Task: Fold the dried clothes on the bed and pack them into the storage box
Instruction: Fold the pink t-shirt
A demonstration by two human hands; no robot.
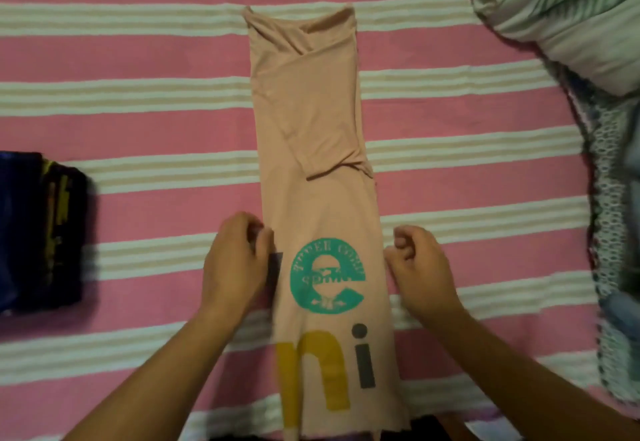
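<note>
Shirt (311,163), peach with printed letters, folded into a long strip down the middle of the frame on striped pink bedding (138,59). Left hand (235,267) pinching the strip's left edge, right hand (420,267) curled at the right edge, grip on cloth unclear; hands apart, likely squaring the sides for a crosswise fold. Dark folded clothes (38,232) at left edge, unfolded laundry (571,17) upper right. Storage box out of view.
</note>
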